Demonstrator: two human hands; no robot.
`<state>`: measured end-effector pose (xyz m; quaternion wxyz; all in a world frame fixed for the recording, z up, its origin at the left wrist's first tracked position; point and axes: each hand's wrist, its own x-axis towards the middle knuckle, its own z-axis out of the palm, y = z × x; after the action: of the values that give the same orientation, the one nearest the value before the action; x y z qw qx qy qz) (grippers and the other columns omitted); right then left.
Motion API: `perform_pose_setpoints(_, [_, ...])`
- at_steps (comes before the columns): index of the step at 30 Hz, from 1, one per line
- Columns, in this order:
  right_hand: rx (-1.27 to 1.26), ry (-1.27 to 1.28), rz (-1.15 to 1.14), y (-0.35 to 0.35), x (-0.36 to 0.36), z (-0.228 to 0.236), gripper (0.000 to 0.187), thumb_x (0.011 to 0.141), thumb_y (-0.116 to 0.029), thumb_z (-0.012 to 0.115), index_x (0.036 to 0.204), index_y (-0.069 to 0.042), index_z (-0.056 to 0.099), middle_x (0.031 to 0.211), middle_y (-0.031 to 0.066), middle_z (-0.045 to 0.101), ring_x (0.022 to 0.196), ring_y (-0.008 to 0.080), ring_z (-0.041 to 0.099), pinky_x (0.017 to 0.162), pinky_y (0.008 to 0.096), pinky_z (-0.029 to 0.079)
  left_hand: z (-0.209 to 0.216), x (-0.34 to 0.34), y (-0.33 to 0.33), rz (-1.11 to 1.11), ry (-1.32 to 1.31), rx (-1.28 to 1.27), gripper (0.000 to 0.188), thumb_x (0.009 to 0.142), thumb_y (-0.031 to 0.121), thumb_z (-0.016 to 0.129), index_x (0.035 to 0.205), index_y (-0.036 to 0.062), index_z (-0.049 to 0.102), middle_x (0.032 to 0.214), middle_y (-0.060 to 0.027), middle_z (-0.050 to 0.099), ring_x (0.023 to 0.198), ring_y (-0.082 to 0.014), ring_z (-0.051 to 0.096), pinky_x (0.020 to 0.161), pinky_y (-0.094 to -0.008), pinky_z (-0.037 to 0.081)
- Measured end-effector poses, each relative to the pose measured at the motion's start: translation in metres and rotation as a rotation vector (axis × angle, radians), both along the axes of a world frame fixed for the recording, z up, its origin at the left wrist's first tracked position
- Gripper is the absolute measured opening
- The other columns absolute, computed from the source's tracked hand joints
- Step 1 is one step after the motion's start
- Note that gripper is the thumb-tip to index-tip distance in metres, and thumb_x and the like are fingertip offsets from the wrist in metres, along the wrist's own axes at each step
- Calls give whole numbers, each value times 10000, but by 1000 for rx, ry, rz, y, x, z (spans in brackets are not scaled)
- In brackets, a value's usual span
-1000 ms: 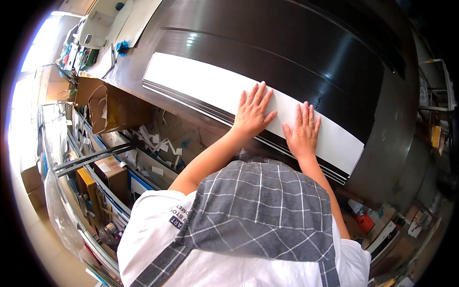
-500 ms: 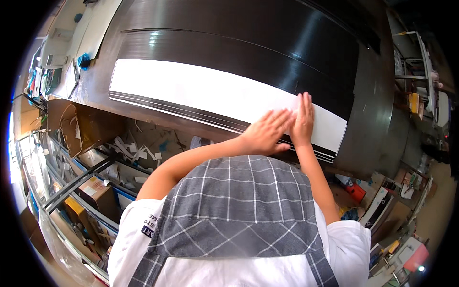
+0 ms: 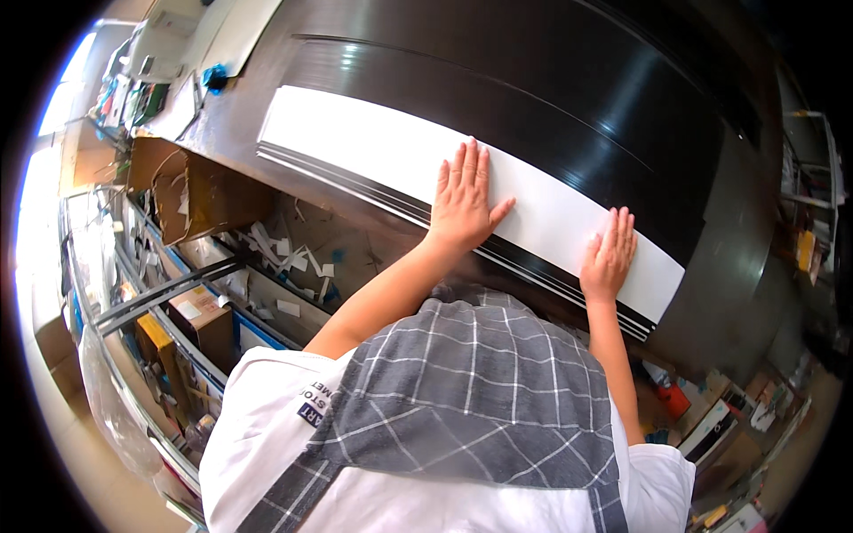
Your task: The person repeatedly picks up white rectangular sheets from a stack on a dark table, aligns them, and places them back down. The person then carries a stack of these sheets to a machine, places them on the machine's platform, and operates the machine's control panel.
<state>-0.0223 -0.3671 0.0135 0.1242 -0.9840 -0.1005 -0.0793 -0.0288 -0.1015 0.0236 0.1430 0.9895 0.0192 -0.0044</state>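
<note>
A long white strip (image 3: pixel 364 133) lies across the near edge of a dark work table. My left hand (image 3: pixel 463 200) rests flat near the strip's middle, fingers spread and pointing away from me, thumb out to the right. Farther right along the same strip, my right hand (image 3: pixel 609 258) lies flat with its fingers stretched out. Neither hand grips anything. Along the strip's near side run narrow black and white bands (image 3: pixel 355 188). Beyond it stretch glossy black sheets (image 3: pixel 533 80).
An open cardboard box (image 3: pixel 213 195) stands left below the table edge, with white paper scraps (image 3: pixel 284 253) beside it. A rack (image 3: pixel 169 298) with boxes is at the lower left. A crumpled blue thing (image 3: pixel 214 78) lies on the table's far left. An orange-red object (image 3: pixel 673 400) sits lower right.
My hands were close together toward the strip's right part. Now they are apart, the left farther left and the right farther right. The whole view has turned somewhat.
</note>
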Motion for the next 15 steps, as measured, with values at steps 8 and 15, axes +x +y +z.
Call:
perform_pose_setpoints(8, [-47, 6, 12, -1, 3, -1, 524, 935, -253, 425, 1404, -26, 376, 1478, 167, 344, 1383, 326, 296, 1130, 467, 202, -2, 22, 110, 245, 30, 127, 895, 886, 621, 398, 1474, -13, 167, 1552, -183, 124, 1453, -278, 68, 1167, -411, 50])
perform_pose_setpoints(15, [-36, 16, 22, 2, 3, 0, 526, 944, -277, 406, 1401, -18, 374, 1478, 169, 342, 1382, 334, 293, 1127, 466, 196, -13, 36, 221, 338, 9, 185, 888, 893, 636, 380, 1479, 4, 165, 1556, -165, 126, 1451, -271, 87, 1162, -420, 90])
